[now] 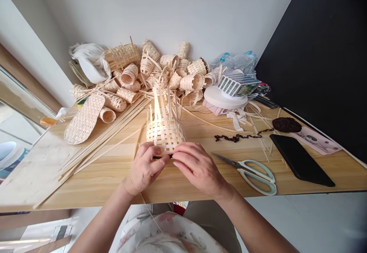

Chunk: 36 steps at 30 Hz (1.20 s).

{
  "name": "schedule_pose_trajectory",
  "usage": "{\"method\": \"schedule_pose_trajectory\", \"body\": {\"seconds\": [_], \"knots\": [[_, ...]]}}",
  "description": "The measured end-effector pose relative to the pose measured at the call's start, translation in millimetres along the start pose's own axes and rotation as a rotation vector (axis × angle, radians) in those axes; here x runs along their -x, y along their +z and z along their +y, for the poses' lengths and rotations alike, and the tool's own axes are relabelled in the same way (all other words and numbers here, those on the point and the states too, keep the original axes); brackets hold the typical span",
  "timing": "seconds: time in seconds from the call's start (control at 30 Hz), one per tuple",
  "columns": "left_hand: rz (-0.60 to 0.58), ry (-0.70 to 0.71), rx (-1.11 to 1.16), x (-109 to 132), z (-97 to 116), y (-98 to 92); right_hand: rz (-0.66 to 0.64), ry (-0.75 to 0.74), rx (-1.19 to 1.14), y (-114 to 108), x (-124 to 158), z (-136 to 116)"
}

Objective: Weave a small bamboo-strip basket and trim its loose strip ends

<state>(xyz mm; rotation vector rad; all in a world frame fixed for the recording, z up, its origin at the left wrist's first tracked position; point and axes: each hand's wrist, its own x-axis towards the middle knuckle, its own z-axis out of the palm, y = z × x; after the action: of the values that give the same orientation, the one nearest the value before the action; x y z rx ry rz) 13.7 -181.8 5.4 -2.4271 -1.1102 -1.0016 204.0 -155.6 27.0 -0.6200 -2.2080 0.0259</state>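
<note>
A small basket (166,132) woven from pale flat strips lies on the table, its loose strip ends pointing away from me. My left hand (145,167) grips its near edge, thumb and fingers pressed together. From the other side, my right hand (200,167) pinches the same edge with its fingers closed. Between the two thumbs a short length of dark trim (158,157) shows along that edge; the fingers cover the rest. One thin pale strand (147,207) trails from beneath my left hand toward my lap.
Scissors (252,172) lie right of my right hand, near a black phone (301,161) and a dark braided cord (237,136). Long pale strips (106,134) cover the left side, beside a woven sole-shaped piece (85,121). Several small woven baskets (130,75) are heaped against the wall.
</note>
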Motion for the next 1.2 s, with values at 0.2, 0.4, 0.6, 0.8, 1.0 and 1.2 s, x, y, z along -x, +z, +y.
{"method": "schedule_pose_trajectory", "body": {"seconds": [0.2, 0.4, 0.6, 0.8, 1.0, 1.2], "knots": [[-0.095, 0.106, -0.039, -11, -6, -7.8, -0.061, 0.08, 0.037, -3, 3, 7], [-0.153, 0.098, -0.112, -18, 2, -3.1, -0.051, 0.094, -0.007, -2, 4, 8], [0.028, -0.101, 0.095, -10, -7, -22.1, 0.189, 0.234, -0.009, -20, 14, 4], [-0.266, -0.687, -0.043, 28, -38, -69.0, 0.075, 0.117, -0.086, -29, 16, -16], [-0.637, -0.84, -0.175, 50, -30, -33.8, -0.24, 0.066, -0.251, -4, 11, -39], [-0.633, -0.929, -0.235, 42, -43, -49.5, -0.416, 0.056, -0.202, 6, 13, -39]]}}
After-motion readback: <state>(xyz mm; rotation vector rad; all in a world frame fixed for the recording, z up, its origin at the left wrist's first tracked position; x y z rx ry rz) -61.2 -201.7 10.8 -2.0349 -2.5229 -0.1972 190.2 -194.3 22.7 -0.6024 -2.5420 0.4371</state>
